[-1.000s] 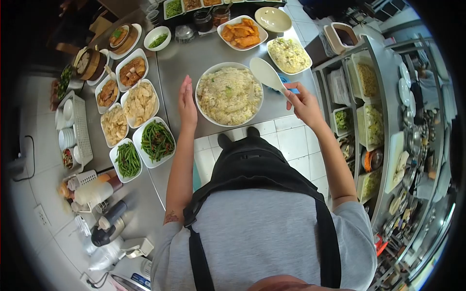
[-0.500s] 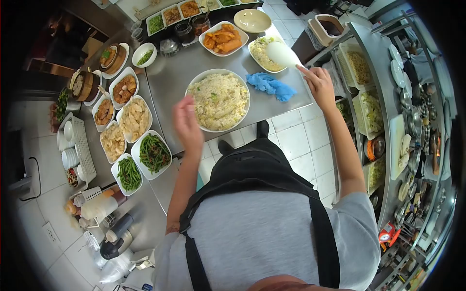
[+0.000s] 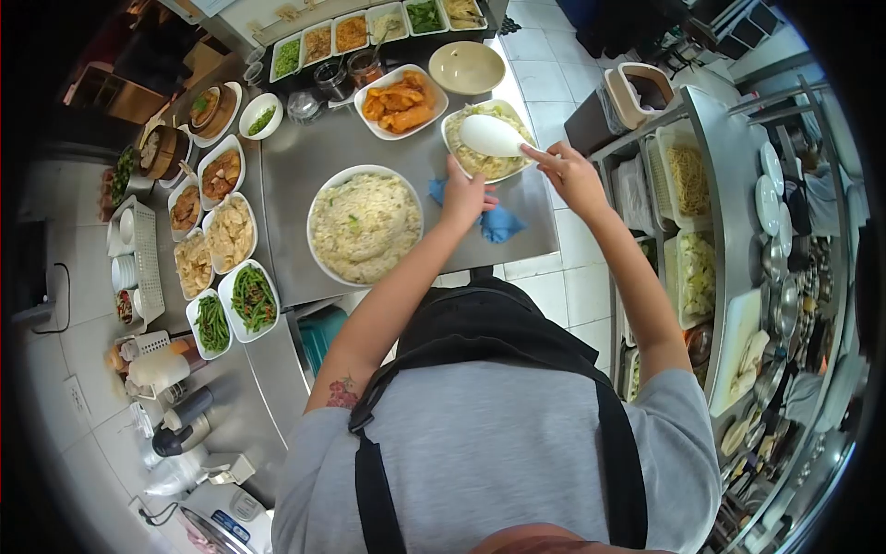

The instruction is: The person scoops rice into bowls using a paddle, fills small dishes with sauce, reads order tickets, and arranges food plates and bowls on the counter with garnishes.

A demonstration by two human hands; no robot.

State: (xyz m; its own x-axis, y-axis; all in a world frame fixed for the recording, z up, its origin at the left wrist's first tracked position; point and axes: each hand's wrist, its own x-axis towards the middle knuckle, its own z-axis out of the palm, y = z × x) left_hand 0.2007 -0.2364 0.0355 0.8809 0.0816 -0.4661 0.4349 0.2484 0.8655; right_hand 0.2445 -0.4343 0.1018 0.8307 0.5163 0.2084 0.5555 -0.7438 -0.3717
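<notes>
A white rice paddle (image 3: 491, 136) is gripped by its handle in my right hand (image 3: 568, 174), its broad head over a square white dish of fried rice (image 3: 503, 167). My left hand (image 3: 468, 197) is at the near left edge of that dish, fingers apart, seemingly touching the rim. Beneath and beside this hand lies a crumpled blue cloth (image 3: 501, 224). To the left stands a large round white bowl heaped with fried rice (image 3: 365, 224). Behind are a dish of orange pieces (image 3: 399, 102) and an empty beige bowl (image 3: 467, 68).
Dishes of green beans (image 3: 253, 299) and pale pieces (image 3: 230, 232) line the left of the steel counter (image 3: 300, 166). Small topping trays (image 3: 352, 33) stand at the back. On the right are shelves with noodles (image 3: 684, 177) and a bin (image 3: 637, 95).
My left hand has moved from beside the large bowl to the square dish. The paddle, still in my right hand, has gone from beside the large bowl to over the square dish.
</notes>
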